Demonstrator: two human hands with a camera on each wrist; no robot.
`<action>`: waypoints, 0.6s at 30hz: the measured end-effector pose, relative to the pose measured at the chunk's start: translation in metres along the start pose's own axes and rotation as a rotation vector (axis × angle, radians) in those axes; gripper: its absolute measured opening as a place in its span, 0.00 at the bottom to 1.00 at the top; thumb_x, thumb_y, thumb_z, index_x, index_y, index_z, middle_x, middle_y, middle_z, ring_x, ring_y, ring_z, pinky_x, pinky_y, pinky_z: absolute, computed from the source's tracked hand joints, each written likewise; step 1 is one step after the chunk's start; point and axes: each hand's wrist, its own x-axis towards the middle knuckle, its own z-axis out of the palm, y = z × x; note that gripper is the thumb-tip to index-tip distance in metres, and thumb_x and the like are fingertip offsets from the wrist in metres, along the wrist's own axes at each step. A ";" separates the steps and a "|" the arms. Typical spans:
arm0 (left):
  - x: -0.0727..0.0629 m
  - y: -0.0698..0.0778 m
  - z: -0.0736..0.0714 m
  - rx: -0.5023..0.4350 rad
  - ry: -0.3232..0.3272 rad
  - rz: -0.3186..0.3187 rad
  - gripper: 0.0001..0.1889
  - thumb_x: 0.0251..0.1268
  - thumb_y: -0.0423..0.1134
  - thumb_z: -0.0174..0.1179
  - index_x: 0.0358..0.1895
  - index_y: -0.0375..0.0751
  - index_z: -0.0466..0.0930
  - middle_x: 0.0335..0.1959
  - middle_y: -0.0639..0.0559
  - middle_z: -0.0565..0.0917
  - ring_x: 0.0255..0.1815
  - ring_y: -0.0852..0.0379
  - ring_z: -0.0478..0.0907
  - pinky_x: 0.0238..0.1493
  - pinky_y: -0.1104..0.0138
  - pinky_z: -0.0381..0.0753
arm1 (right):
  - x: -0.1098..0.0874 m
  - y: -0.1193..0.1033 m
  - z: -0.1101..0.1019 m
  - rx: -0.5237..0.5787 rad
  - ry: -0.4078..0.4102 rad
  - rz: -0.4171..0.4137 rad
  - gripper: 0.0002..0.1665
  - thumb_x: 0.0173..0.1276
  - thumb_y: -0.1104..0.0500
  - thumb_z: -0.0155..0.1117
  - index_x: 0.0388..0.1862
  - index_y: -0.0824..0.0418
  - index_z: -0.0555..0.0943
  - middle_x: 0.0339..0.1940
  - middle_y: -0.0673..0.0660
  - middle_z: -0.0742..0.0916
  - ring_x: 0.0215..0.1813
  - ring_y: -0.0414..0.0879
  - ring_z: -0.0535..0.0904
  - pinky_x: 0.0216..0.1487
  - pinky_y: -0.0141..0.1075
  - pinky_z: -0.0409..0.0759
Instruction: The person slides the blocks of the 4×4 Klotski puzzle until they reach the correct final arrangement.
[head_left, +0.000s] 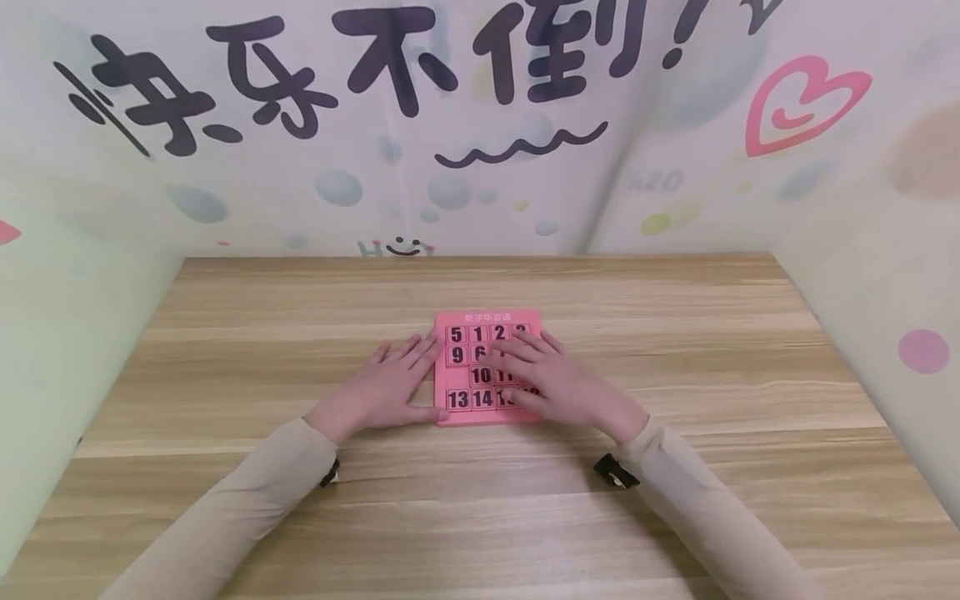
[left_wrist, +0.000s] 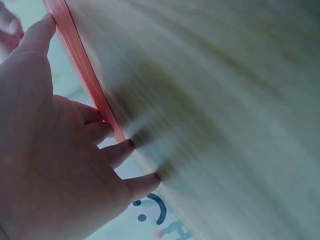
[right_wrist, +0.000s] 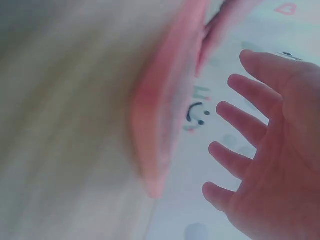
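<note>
A pink sliding number puzzle (head_left: 457, 377) lies flat on the table, its black-numbered tiles facing up. The gap in its grid is at the left of the third row, below tile 9. My left hand (head_left: 382, 392) rests along the puzzle's left side, thumb at the near left corner. In the left wrist view, that hand (left_wrist: 60, 145) has extended fingers touching the pink edge (left_wrist: 82, 60) and the tabletop. My right hand (head_left: 558, 383) spreads over the right-hand tiles, covering several. In the right wrist view, its fingers (right_wrist: 245, 121) are straight, apart from the board (right_wrist: 150, 120).
The wood-grain table (head_left: 480, 517) extends around the puzzle. A printed white backdrop (head_left: 300, 200) rises behind it, with side walls left and right. A dark object (head_left: 617, 472) sits at the right wrist, and another (head_left: 330, 475) at the left.
</note>
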 end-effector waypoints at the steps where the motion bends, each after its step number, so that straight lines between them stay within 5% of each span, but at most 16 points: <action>1: 0.000 0.000 0.000 0.001 -0.001 -0.001 0.53 0.62 0.72 0.47 0.77 0.38 0.40 0.78 0.45 0.39 0.77 0.43 0.38 0.72 0.44 0.37 | 0.001 0.000 -0.002 0.003 0.011 0.002 0.30 0.75 0.50 0.54 0.73 0.55 0.67 0.74 0.58 0.67 0.75 0.62 0.53 0.72 0.61 0.45; 18: 0.000 0.000 0.001 0.010 0.002 -0.002 0.52 0.62 0.72 0.46 0.77 0.38 0.40 0.78 0.46 0.39 0.77 0.43 0.38 0.72 0.44 0.38 | 0.020 -0.003 -0.004 0.024 -0.011 0.023 0.28 0.77 0.48 0.49 0.73 0.54 0.67 0.74 0.56 0.66 0.75 0.59 0.53 0.72 0.60 0.46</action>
